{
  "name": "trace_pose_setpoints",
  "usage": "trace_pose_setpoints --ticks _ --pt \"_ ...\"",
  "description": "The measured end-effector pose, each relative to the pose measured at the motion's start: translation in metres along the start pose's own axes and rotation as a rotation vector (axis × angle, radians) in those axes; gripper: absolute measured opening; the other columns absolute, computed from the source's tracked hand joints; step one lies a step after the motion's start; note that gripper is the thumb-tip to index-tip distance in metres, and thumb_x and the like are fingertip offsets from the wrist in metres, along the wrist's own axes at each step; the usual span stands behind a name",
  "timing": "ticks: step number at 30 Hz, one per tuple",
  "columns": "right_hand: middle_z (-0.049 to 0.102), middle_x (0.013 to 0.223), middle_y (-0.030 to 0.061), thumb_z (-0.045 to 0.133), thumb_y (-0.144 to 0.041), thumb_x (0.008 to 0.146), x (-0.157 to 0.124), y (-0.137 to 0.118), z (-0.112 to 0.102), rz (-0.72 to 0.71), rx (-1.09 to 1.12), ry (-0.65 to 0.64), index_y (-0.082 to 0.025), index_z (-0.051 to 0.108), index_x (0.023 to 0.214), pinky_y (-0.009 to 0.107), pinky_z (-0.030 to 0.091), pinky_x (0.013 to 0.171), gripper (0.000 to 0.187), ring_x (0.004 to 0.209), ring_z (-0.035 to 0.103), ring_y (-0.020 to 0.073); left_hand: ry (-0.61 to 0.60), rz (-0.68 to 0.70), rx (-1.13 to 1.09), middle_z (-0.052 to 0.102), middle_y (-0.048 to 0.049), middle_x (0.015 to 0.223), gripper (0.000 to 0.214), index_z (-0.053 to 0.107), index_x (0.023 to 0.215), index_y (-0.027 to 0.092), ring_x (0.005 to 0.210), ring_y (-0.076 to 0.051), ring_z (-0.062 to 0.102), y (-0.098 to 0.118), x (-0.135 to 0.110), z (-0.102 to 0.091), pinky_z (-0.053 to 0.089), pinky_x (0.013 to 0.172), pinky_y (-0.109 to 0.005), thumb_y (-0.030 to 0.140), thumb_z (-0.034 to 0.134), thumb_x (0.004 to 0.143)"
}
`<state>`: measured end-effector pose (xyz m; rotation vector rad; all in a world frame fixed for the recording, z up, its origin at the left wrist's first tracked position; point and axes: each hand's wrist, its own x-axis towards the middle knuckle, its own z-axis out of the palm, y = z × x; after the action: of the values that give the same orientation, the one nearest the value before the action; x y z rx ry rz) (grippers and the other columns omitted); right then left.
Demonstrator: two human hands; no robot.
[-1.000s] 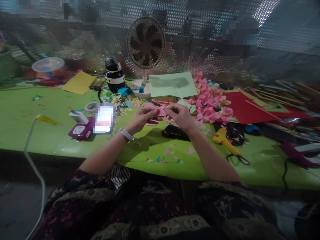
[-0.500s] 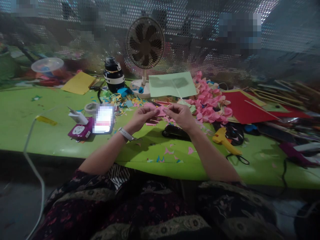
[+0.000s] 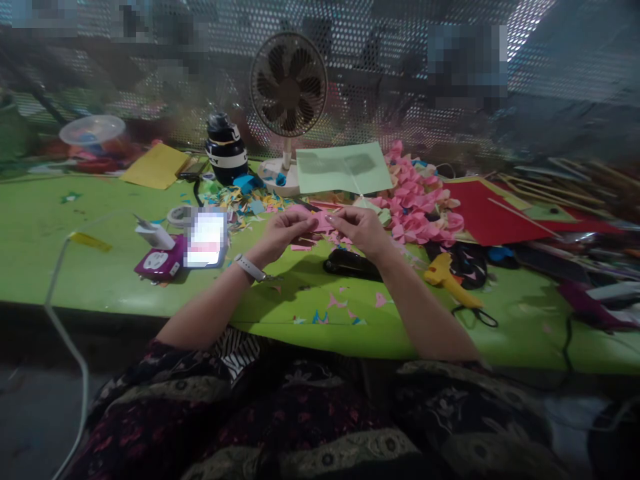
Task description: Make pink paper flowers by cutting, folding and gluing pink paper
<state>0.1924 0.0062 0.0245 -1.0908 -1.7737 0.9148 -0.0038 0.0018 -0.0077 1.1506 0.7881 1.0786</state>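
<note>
Above the green table point(image 3: 60, 267), my left hand point(image 3: 286, 231) and my right hand point(image 3: 361, 229) meet and both pinch a small pink paper piece point(image 3: 321, 221) between their fingertips. A white watch sits on my left wrist. Just below my right hand a black stapler point(image 3: 350, 265) lies on the table. A heap of folded pink paper flowers point(image 3: 420, 207) lies just right of my right hand.
A small fan point(image 3: 289, 100) stands behind a light green sheet point(image 3: 343, 168). A dark bottle point(image 3: 226, 152), a yellow sheet point(image 3: 156, 165), a phone point(image 3: 206, 239), a purple box point(image 3: 157, 262), a yellow glue gun point(image 3: 447, 279), red paper point(image 3: 493, 217) and scattered scraps lie around.
</note>
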Motion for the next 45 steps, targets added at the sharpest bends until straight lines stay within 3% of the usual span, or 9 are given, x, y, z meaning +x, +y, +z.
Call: trace_pose_setpoints --ticks 7,19,27,33,39,45 --pt "0.055 0.053 -0.002 0.072 -0.056 0.077 0.0 -0.001 -0.001 -0.008 -0.035 -0.013 -0.017 0.063 0.065 0.026 0.039 0.051 0.042 0.048 0.045 0.0084 -0.01 -0.027 0.156 0.075 -0.006 0.076 0.029 0.068 0.085 0.013 0.066 -0.013 0.071 0.006 0.0 -0.008 0.056 0.062 -0.022 0.039 0.079 0.079" --pt "0.058 0.055 0.0002 0.072 -0.055 0.078 0.001 0.003 -0.002 -0.014 -0.102 0.0 -0.017 0.065 0.065 0.026 0.038 0.049 0.041 0.05 0.047 0.0091 0.052 -0.007 0.13 0.073 -0.0032 0.072 0.021 0.068 0.081 0.012 0.067 -0.011 0.071 0.009 0.0 -0.003 0.057 0.067 -0.023 0.029 0.08 0.079" --pt "0.058 0.053 -0.0015 0.08 -0.05 0.071 0.007 0.011 -0.012 0.124 -0.028 -0.151 -0.017 0.064 0.062 0.025 0.039 0.048 0.037 0.046 0.046 0.0074 0.05 -0.115 0.064 0.07 -0.0019 0.065 0.014 0.067 0.076 0.011 0.062 -0.01 0.069 0.007 0.004 -0.007 0.058 0.071 -0.026 0.019 0.079 0.078" --pt "0.065 0.063 0.0024 0.081 -0.043 0.071 0.012 0.021 -0.019 0.164 -0.073 -0.214 -0.017 0.068 0.066 0.028 0.047 0.056 0.03 0.055 0.056 0.0104 0.104 -0.19 0.116 0.072 -0.0044 0.068 0.011 0.068 0.074 0.01 0.061 -0.01 0.069 0.006 0.007 -0.014 0.059 0.074 -0.026 0.013 0.078 0.078" --pt "0.064 0.063 0.0022 0.074 -0.04 0.079 0.016 0.033 -0.021 0.085 -0.173 -0.07 -0.017 0.069 0.071 0.028 0.041 0.056 0.025 0.056 0.052 0.0106 0.175 -0.212 0.189 0.072 -0.0055 0.067 0.011 0.068 0.075 0.01 0.061 -0.011 0.07 -0.008 0.011 -0.007 0.06 0.079 -0.031 0.014 0.075 0.082" --pt "0.065 0.066 0.0034 0.071 -0.034 0.08 0.012 0.022 -0.015 0.058 -0.225 -0.072 -0.017 0.067 0.069 0.03 0.043 0.061 0.021 0.062 0.055 0.0131 0.17 -0.25 0.189 0.07 -0.0038 0.061 0.016 0.063 0.071 0.011 0.058 -0.012 0.068 -0.031 0.014 0.007 0.06 0.077 -0.031 0.014 0.073 0.084"
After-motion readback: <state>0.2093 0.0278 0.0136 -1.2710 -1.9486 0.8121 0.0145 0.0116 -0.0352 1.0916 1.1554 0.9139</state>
